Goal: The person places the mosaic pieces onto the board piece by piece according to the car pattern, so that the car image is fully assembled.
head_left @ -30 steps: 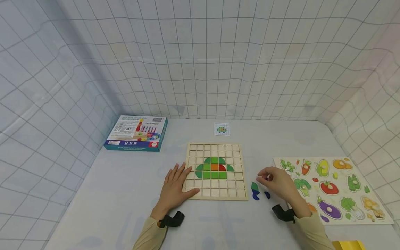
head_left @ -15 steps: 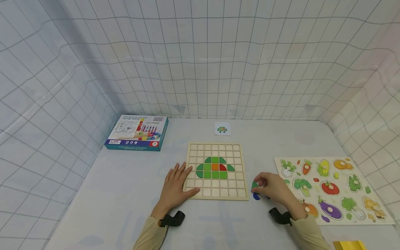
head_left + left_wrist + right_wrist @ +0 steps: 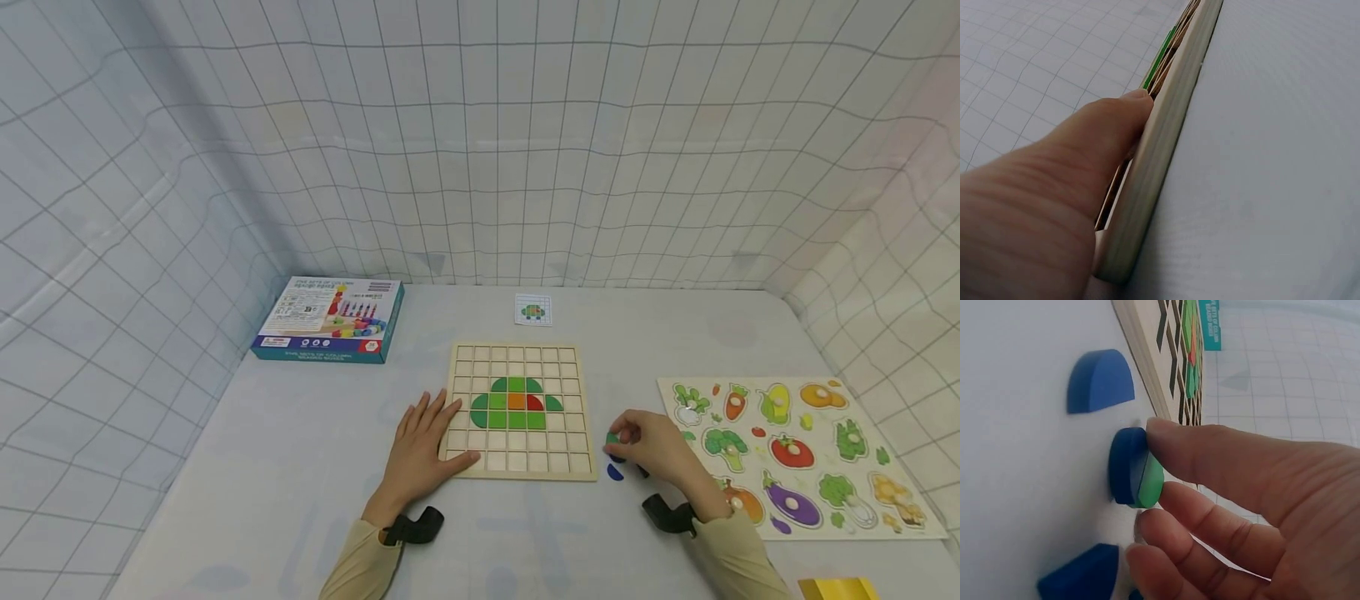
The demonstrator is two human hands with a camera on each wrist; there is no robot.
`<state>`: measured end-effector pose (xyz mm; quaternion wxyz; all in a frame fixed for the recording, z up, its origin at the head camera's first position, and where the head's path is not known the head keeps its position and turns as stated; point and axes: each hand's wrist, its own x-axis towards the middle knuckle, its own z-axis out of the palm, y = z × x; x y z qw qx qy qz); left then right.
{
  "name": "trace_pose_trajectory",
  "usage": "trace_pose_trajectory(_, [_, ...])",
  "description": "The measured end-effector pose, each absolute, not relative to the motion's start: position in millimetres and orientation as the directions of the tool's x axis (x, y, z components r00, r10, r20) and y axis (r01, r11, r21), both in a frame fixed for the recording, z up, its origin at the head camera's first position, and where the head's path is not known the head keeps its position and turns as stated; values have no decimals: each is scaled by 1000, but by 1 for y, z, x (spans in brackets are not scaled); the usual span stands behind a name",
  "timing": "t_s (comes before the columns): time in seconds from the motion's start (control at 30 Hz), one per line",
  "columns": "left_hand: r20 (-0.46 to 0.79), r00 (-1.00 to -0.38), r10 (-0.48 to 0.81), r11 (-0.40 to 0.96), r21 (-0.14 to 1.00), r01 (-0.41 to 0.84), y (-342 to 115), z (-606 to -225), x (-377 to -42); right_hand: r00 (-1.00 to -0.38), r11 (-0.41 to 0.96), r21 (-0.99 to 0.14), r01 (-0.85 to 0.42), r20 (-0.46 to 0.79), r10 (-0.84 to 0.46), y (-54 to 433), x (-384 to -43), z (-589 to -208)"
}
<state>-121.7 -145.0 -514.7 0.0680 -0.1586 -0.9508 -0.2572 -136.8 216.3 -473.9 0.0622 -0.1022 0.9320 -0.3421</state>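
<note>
My left hand (image 3: 420, 454) rests with spread fingers on the left edge of a wooden grid board (image 3: 517, 463). In the left wrist view the thumb lies over the rim. Green, orange and red tiles form a domed shape in the board's cells. To the board's right, my right hand (image 3: 654, 448) pinches a green quarter-round tile (image 3: 1152, 481) between thumb and index finger. A dark blue half-round tile (image 3: 1124, 464) lies right against the green one. Another blue half-round tile (image 3: 1102, 381) lies nearer the board, and a blue tile (image 3: 1082, 575) is partly cut off below.
A small pattern card (image 3: 533, 310) lies behind the board. At the back left is a teal-edged toy box (image 3: 327, 320). A vegetable peg puzzle (image 3: 817, 450) lies to the right, partly behind my right hand. Something yellow (image 3: 837, 588) shows at the bottom right edge.
My right hand has moved left from beside the puzzle onto the loose tiles and now pinches the green one, which has shifted slightly away from me. The left hand stays put.
</note>
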Motion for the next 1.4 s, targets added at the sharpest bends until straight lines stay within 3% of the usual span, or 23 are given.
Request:
trace_pose_trajectory(0.9, [200, -943, 264, 817, 473, 329, -145, -515, -121, -971, 769, -632, -95, -111, -211, 206, -146, -465])
trace_pose_trajectory(1.4, [198, -944, 265, 818, 472, 329, -145, -514, -121, -976, 740, -659, -135, -39, -213, 207, -142, -466])
